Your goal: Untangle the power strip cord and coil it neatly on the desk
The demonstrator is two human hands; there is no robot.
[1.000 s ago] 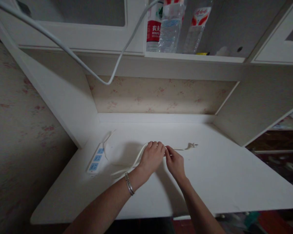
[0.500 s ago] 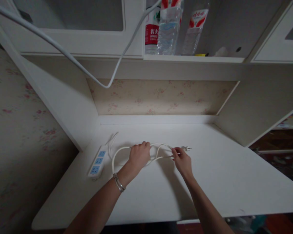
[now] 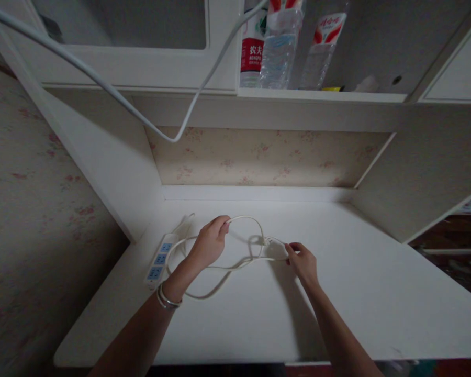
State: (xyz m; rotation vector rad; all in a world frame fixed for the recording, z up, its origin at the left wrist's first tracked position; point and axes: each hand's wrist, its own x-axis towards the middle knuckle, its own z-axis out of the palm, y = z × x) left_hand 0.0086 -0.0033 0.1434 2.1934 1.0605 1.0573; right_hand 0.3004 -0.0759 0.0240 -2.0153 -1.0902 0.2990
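Observation:
A white power cord (image 3: pixel 235 266) lies in loose loops over the white desk, with a crossing or tangle near its right part. My left hand (image 3: pixel 210 241), a silver bangle on its wrist, is closed on the upper strand of the cord. Further right, my right hand (image 3: pixel 302 262) pinches the cord between thumb and fingers, where two strands meet it. The power strip (image 3: pixel 159 260), white with blue sockets, rests on the desk left of my left hand. I cannot make out the plug in this view.
Above the white desk (image 3: pixel 357 293) hangs a cabinet shelf (image 3: pixel 322 97) holding several plastic bottles (image 3: pixel 280 52). A grey-white cable (image 3: pixel 141 118) dips across the upper left, close to the camera. Side panels (image 3: pixel 435 157) flank the desk.
My left hand has moved left and up along the cord, drawing out a wider loop. The right hand has shifted slightly right and down. The plug, visible beyond it before, is out of sight.

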